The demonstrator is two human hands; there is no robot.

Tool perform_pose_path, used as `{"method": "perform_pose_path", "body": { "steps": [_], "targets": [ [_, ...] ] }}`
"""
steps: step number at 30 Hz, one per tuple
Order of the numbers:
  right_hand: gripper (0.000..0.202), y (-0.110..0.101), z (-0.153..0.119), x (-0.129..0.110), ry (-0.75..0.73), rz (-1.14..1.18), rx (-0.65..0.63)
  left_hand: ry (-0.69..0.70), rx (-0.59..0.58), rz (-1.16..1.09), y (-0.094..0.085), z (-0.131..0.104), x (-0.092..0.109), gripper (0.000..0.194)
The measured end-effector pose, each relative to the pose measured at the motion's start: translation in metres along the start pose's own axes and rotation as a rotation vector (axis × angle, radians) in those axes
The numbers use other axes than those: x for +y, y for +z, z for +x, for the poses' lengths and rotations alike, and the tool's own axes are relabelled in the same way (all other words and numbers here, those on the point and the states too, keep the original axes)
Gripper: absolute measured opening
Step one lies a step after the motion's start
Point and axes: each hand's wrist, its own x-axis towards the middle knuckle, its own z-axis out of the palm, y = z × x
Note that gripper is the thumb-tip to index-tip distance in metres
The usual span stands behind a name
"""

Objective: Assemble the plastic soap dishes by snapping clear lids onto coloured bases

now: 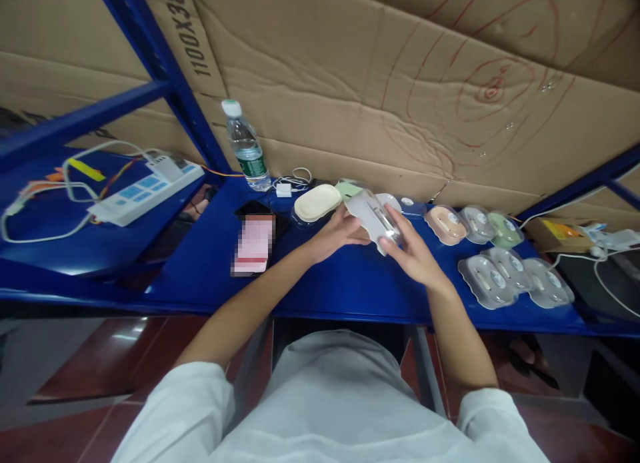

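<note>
Both hands hold a clear plastic clamshell pack with a light grey piece inside, tilted above the blue shelf. My left hand grips its left edge, the fingers partly hidden behind it. My right hand closes on the right side, thumb at the lower edge and fingers along the top. Just beyond my left hand lies a cream oval case on a clear tray. Behind the held pack, a pale green piece and a white rounded piece show in part.
Similar clear packs lie to the right, one peach, one green and several grey. At left are a phone, a water bottle, a white charger and a power strip. Cardboard lines the back.
</note>
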Motion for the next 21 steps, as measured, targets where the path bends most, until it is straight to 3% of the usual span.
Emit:
{"method": "perform_pose_path", "body": {
  "steps": [2, 6, 12, 17, 21],
  "targets": [
    [0.079, 0.001, 0.034, -0.002, -0.026, 0.056, -0.096, 0.009, 0.059, -0.135, -0.006, 0.002, 0.007, 0.086],
    [0.086, -0.001, 0.091, 0.000, 0.009, 0.223, -0.256, 0.093, 0.306, -0.241, -0.016, 0.007, 0.018, 0.075],
    [0.073, -0.009, 0.131, 0.006, 0.054, 0.314, -0.363, 0.101, 0.439, -0.286, -0.022, 0.012, 0.020, 0.058],
    [0.075, -0.023, 0.142, 0.027, 0.013, 0.271, -0.240, 0.081, 0.516, -0.249, -0.028, 0.012, 0.017, 0.053],
    [0.073, -0.037, 0.146, 0.055, -0.016, 0.034, -0.126, 0.096, 0.519, -0.183, -0.031, 0.012, 0.016, 0.052]
  ]
}}
